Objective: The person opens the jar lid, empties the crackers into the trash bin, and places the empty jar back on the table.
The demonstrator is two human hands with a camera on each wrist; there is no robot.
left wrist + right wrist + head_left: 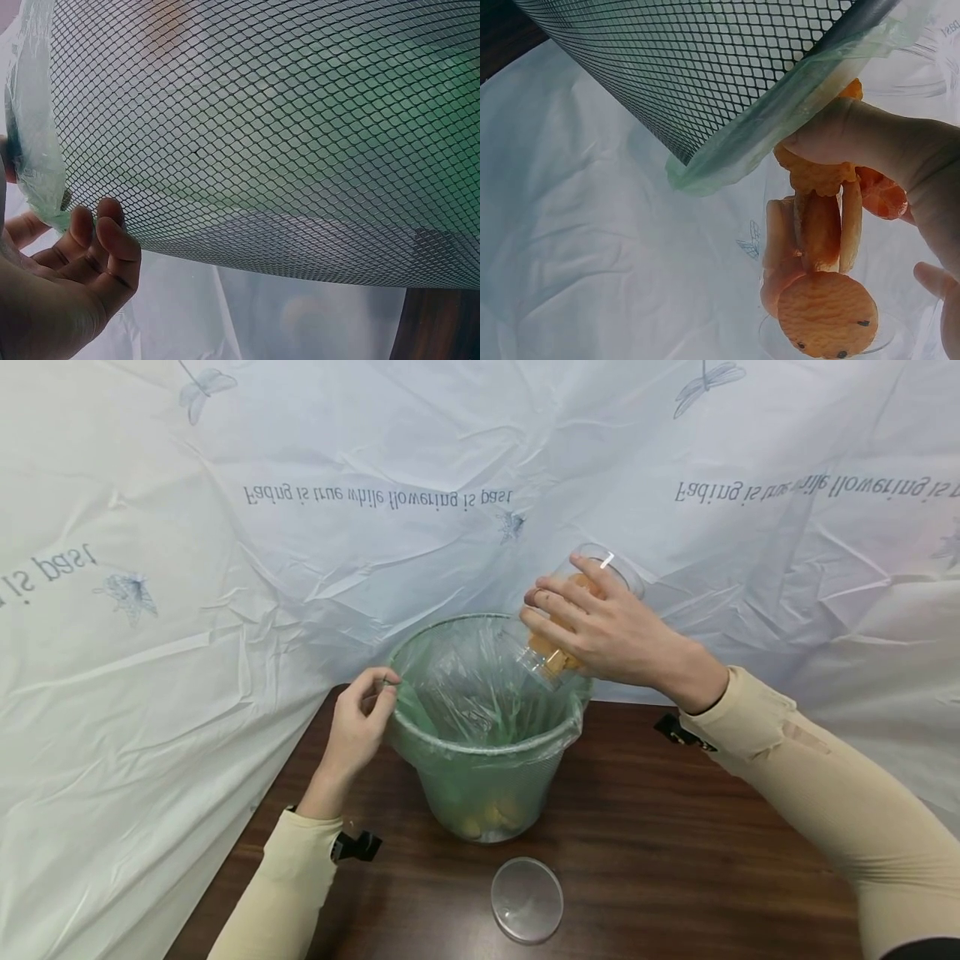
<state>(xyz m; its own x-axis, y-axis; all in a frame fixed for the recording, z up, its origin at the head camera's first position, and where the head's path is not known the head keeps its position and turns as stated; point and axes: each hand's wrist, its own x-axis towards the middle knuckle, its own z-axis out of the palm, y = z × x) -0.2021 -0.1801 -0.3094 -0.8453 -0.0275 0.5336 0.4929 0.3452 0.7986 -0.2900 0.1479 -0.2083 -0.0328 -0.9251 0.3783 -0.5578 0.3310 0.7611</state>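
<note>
A mesh waste bin [491,781] stands on the table, lined with a translucent green bag [472,693] folded over its rim. My left hand [356,722] pinches the bag at the rim's left side, thumb and fingertips together; the left wrist view has its other fingers curled beside the mesh [247,142]. Over the bin's right side, my right hand [618,635] grips a clear jar [628,578], tipped with its mouth down toward the bag. Orange pieces [826,313], some round and flat, lie inside the jar. Yellowish pieces [495,817] show through the bin's lower wall.
A clear round lid [527,902] lies on the dark wooden table [675,827] in front of the bin. White printed sheeting [337,560] hangs close behind the bin and along the left side.
</note>
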